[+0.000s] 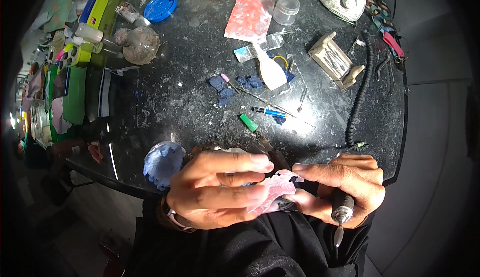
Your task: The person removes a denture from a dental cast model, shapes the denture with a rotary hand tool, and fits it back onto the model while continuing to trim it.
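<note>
A thin pink denture base plate (278, 189) with a jagged edge is held between my hands, close to the table's near edge. My left hand (215, 189) has its long fingers stretched over the plate's left side; a fingertip, seemingly the thumb, shows beneath it. With thumb and forefinger, my right hand (345, 179) reaches the plate's right edge. That same hand grips a rotary handpiece (343, 204), its pointed bur aimed down toward my lap. Left of my left hand lies a lumpy pale blue mould (164, 164). A knife with a green handle (248, 122) is partly hidden behind my fingers.
A white squeeze bottle (272, 72), a blue pen-like tool (270, 112) and blue scraps (222, 89) lie mid-table. Further right are a tool holder (336, 59) and a coiled black cable (367, 92). Boxes, including a green one (75, 96), crowd the left.
</note>
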The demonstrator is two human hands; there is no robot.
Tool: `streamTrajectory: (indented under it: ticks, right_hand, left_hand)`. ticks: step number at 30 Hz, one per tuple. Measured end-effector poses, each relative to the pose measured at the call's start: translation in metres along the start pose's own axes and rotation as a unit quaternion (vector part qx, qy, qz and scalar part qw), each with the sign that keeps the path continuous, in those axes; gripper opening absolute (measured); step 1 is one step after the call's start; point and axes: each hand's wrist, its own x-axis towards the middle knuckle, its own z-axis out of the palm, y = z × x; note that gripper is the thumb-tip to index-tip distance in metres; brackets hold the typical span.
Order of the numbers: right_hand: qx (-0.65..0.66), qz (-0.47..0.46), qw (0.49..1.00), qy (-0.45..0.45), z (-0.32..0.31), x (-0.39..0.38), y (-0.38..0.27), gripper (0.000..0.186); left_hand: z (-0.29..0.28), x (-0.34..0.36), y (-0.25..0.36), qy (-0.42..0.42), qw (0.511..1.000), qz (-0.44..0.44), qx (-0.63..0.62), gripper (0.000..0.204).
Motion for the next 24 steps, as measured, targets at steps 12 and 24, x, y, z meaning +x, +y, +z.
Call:
streamTrajectory:
  ticks: [12,24]
  right_hand:
    - [0.006,-0.019,1.0,0.016,0.0007,-0.0017,0.0035,0.033]
    - [-0.012,-0.04,0.999,-0.035,-0.0056,0.0002,0.0032,0.028]
  left_hand:
    - [-0.0031,0.0008,0.0061,0.016,0.994,-0.1,0.05,0.031]
    - [-0.0026,0.0028,0.0096,0.009,0.994,-0.074,0.081,0.031]
